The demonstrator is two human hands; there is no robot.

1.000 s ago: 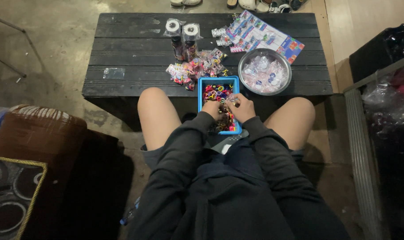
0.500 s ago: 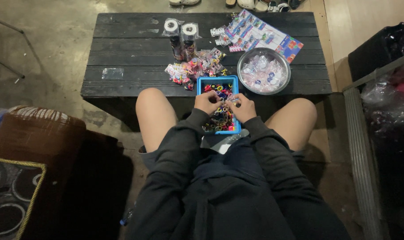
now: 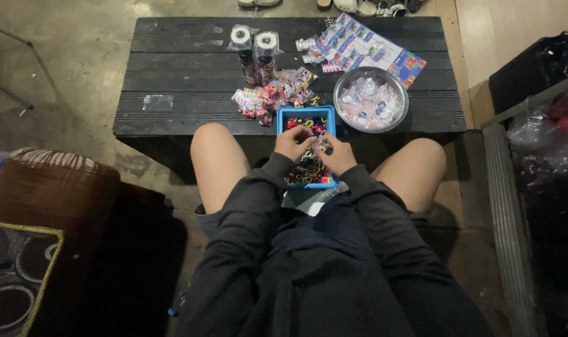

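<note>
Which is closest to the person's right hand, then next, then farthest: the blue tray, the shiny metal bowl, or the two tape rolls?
From the right hand:
1. Blue tray, right under the hand.
2. Metal bowl, just beyond, on the table's right side.
3. Tape rolls, far back, toward the left.

I have one view only, from the camera worn on the head, looking steeply down past my chest and dark sleeves onto my lap. It faces forward and down, so my bare knees sit mid-frame and the dark slatted table (image 3: 171, 118) fills the upper part. My left hand (image 3: 294, 142) and right hand (image 3: 337, 153) lie close under the lens, near the frame's centre. The concrete floor (image 3: 72, 68) shows at the left, farther off.
</note>
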